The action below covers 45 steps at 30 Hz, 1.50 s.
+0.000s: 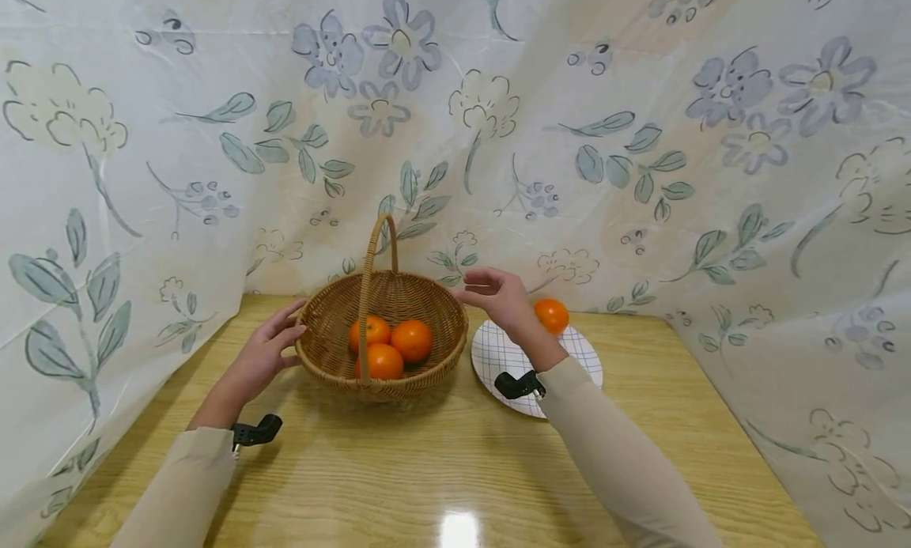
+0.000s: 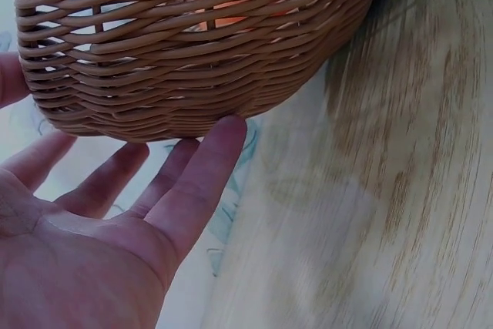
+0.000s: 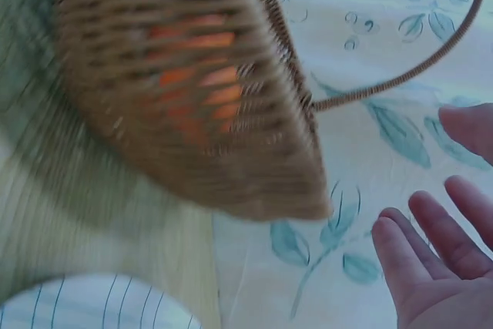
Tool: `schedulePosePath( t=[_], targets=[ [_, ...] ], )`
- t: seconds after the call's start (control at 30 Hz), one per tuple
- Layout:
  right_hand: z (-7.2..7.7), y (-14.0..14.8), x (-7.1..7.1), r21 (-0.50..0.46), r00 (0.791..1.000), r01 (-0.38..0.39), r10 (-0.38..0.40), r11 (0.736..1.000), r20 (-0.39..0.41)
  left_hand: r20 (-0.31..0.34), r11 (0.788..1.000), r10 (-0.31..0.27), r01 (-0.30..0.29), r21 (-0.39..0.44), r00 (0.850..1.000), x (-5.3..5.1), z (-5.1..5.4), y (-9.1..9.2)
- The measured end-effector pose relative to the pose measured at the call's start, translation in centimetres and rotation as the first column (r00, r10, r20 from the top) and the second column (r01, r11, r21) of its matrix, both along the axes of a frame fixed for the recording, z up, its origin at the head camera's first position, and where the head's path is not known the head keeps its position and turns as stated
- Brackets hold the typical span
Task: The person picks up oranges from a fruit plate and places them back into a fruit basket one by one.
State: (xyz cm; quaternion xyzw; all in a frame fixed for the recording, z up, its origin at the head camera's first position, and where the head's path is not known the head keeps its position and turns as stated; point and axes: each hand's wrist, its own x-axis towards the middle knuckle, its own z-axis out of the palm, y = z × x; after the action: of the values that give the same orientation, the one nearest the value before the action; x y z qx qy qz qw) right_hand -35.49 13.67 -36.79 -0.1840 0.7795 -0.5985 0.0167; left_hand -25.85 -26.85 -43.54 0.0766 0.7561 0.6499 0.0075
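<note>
Head view: a round wicker basket [image 1: 416,383] with an arched handle [image 1: 366,295] holds three smooth orange fruits [image 1: 411,341] on the wood-grained table [image 1: 342,485]; another fruit [image 1: 551,316] is at the checked plate's [image 1: 498,366] far edge. Left wrist: the left hand [image 2: 115,244], fingers extended, touches woven wicker. Right wrist: the right hand [image 3: 451,287], relaxed, holds nothing beside the basket.

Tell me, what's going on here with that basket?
A person's left hand touches the side of a wicker basket with three orange fruits in it. Their right hand hovers near the opposite rim without touching it. To the right of the basket lies a checked plate, with another orange fruit at its far edge.
</note>
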Motion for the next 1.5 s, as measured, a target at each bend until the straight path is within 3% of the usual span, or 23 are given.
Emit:
schedulePosePath(
  t=[0.2, 0.53, 0.8, 1.0, 1.17, 1.3, 1.5],
  targets=[
    [-1.0, 2.5, 0.4, -0.056, 0.999, 0.053, -0.052, 0.997, 0.013, -0.004, 1.0, 0.006, -0.006, -0.001, 1.0, 0.1, 0.1, -0.2],
    [-2.5, 7.1, 1.0, -0.029, 0.984, 0.171, -0.172, 0.985, -0.037, 0.01, 1.0, 0.003, -0.003, 0.0, 1.0, 0.2, 0.1, 0.0],
    [-4.7, 10.6, 0.4, -0.017, 0.945, 0.295, -0.295, 0.955, -0.14, 0.021, 1.0, -0.007, 0.007, -0.01, 1.0, -0.1, 0.1, 0.1],
    [-6.1, 12.1, -0.1, -0.03, 0.925, 0.346, -0.347, 0.938, -0.156, 0.022, 1.0, -0.005, 0.005, -0.011, 1.0, 0.0, 0.1, 0.1],
    [-6.8, 12.9, -1.0, -0.018, 0.889, 0.421, -0.416, 0.907, -0.189, 0.021, 1.0, -0.009, 0.009, 0.002, 1.0, 0.1, 0.0, 0.0],
    [-7.4, 13.2, -1.8, -0.008, 0.872, 0.467, -0.462, 0.884, -0.165, 0.017, 1.0, -0.005, 0.005, 0.013, 1.0, 0.1, 0.1, 0.0],
    [-8.3, 13.4, -3.2, 0.032, 0.867, 0.495, -0.492, 0.868, -0.073, 0.01, 1.0, -0.001, 0.001, 0.019, 1.0, 0.1, 0.1, 0.1]
  ],
)
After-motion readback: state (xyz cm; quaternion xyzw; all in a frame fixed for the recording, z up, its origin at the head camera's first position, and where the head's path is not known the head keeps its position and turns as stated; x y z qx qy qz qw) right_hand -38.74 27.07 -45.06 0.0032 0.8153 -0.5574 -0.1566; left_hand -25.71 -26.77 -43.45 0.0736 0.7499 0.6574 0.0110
